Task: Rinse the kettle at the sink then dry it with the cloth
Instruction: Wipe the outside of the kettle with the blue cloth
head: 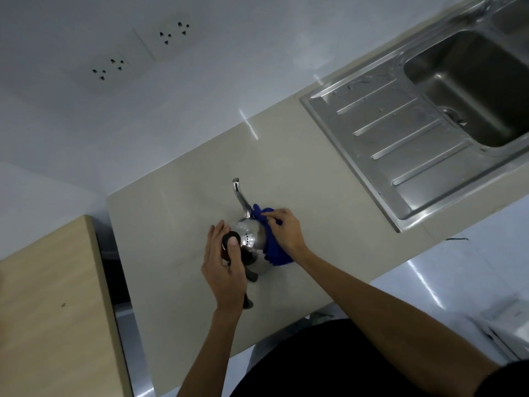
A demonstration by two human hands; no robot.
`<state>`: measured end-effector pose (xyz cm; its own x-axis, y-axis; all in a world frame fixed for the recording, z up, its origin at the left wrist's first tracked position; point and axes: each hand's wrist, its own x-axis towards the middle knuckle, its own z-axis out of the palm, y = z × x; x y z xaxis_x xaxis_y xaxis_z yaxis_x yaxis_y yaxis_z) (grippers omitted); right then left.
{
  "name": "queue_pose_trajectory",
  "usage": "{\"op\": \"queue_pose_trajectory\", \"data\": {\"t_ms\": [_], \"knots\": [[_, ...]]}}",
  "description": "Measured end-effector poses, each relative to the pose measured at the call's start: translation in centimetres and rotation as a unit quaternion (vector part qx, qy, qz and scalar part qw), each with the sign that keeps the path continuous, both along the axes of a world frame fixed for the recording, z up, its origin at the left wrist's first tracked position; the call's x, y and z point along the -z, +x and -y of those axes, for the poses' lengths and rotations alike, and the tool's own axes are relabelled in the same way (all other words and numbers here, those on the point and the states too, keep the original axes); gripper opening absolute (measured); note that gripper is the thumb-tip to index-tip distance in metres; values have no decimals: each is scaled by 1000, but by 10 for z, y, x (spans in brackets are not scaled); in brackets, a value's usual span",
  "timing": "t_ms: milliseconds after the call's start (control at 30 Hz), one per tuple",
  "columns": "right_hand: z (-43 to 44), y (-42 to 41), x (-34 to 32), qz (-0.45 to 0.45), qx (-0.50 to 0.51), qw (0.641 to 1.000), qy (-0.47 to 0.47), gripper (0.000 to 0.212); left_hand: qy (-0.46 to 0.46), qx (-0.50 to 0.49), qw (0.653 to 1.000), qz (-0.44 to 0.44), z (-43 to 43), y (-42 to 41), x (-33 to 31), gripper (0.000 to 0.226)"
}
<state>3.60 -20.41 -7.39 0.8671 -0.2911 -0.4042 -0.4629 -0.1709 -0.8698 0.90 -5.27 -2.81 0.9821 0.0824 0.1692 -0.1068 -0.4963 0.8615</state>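
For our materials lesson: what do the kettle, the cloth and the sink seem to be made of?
Kettle: probably polished steel, mirror-like reflections. Cloth: seemingly blue microfibre, fuzzy tufts. Sink: likely stainless steel, satin grey sheen, pressed ribs.

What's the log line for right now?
step: drying | left hand: grips kettle | right hand: holds blue cloth against kettle | where: counter
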Motion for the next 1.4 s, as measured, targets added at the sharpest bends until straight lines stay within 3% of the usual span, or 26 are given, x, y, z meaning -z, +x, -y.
{"op": "queue_pose_trajectory", "data": {"t_ms": [100,233,300,467,633,700,833,900,1067,1167,1233,1300,1400], "knots": [[-5,-11,8,-22,33,999,-36,31,-13,-2,1000,-11,-1,0,1,37],[-30,-25,-21,158,31,985,-58,30,-22,6,1000,2,-1,0,-1,34],[-28,-26,-21,193,12,978,-84,30,-20,7,1000,-1,1,1,-3,34],[-11,-23,-7,16,43,997,-70,35,-34,3,999,-3,0,0,-4,37],[-46,-75,-34,137,88,982,-95,46,-22,-5,1000,-12,0,0,-3,43],[-51,-91,-32,134,70,985,-87,53,-18,0,1000,-7,0,0,-4,42],[-36,-83,-12,-42,78,995,-35,54,-19,-6,1000,-14,1,-1,-4,42],[-41,-86,-12,-80,80,993,-21,53,-17,-6,1000,-11,1,-2,-4,44],[-71,-103,-23,41,105,993,-45,54,-1,-5,1000,-4,0,0,-4,49],[-40,-67,-13,20,123,992,-30,50,1,-7,1000,-6,2,0,-6,47],[-13,-24,-3,-17,71,997,18,45,5,-5,1000,-4,2,0,-6,41],[4,23,4,-64,-48,996,30,41,6,-1,1000,-3,1,0,-5,38],[8,73,7,-100,-180,976,71,37,5,-1,1000,0,-1,1,-4,39]]}}
